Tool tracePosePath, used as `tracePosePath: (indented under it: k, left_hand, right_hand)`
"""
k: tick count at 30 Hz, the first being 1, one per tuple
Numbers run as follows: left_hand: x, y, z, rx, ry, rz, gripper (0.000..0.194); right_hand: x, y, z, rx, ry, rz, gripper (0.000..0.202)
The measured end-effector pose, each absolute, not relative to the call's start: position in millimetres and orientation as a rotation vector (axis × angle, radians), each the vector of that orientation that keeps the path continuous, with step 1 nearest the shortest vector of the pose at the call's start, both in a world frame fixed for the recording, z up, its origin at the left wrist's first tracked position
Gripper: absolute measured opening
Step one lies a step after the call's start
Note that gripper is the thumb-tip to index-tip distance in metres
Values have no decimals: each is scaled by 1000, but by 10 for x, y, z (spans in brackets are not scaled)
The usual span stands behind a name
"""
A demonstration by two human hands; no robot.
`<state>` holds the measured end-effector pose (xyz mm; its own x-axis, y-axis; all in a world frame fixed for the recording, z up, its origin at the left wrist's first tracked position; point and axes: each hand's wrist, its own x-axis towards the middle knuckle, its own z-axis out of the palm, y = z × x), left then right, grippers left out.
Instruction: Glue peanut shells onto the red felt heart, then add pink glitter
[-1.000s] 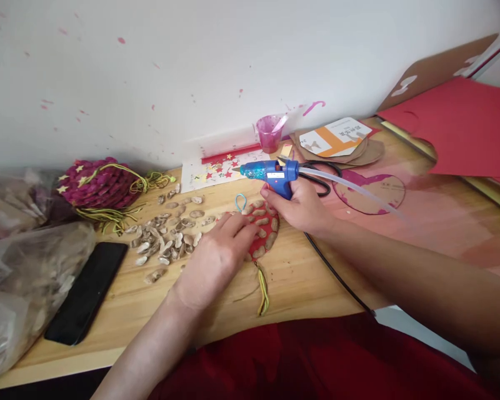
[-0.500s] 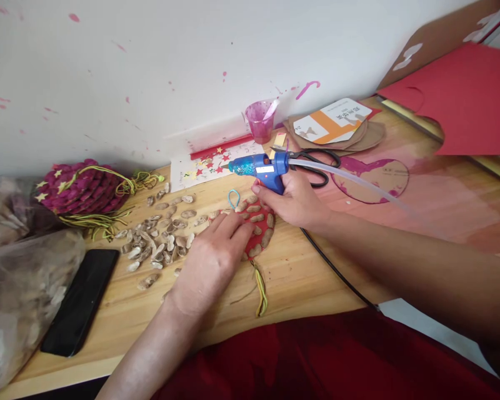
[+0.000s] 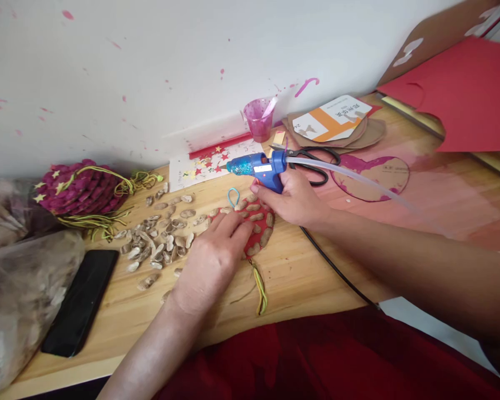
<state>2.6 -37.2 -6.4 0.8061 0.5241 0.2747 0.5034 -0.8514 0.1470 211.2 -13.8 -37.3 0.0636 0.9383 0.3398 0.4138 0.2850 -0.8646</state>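
Note:
My right hand [image 3: 294, 199] is closed around the handle of a blue hot glue gun [image 3: 256, 166], its nozzle pointing left above the table. A clear glue stick [image 3: 337, 171] sticks out of the gun's back. Under the gun lies a red heart-like craft piece [image 3: 259, 226] with peanut shells stuck on it, a blue loop [image 3: 233, 196] at its top and a yellow-green tassel [image 3: 260, 289] below. My left hand [image 3: 216, 244] rests on its left part with fingers bent down and close together; the fingertips are hidden. Loose peanut shells [image 3: 154, 244] lie scattered left of that hand.
Left are a black phone [image 3: 81, 300], a plastic bag [image 3: 29, 300] and a purple tasselled craft [image 3: 81, 188]. Behind stand star stickers [image 3: 210, 164] and a purple-stained cup [image 3: 259, 119]. Scissors [image 3: 316, 158], cardboard cutouts [image 3: 373, 139] and red card [image 3: 462, 100] lie right. A black cord [image 3: 337, 269] crosses the front edge.
The glue gun and right hand have shifted very slightly left. My left hand stays on the red piece, and the view has tilted a little.

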Motion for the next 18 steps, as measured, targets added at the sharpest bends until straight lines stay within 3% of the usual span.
tracePosePath:
  k: [18]
  left_hand:
    - [49, -414, -42, 2860, 912, 412, 20]
  right_hand:
    - [2120, -137, -383, -1333, -1533, 635, 23]
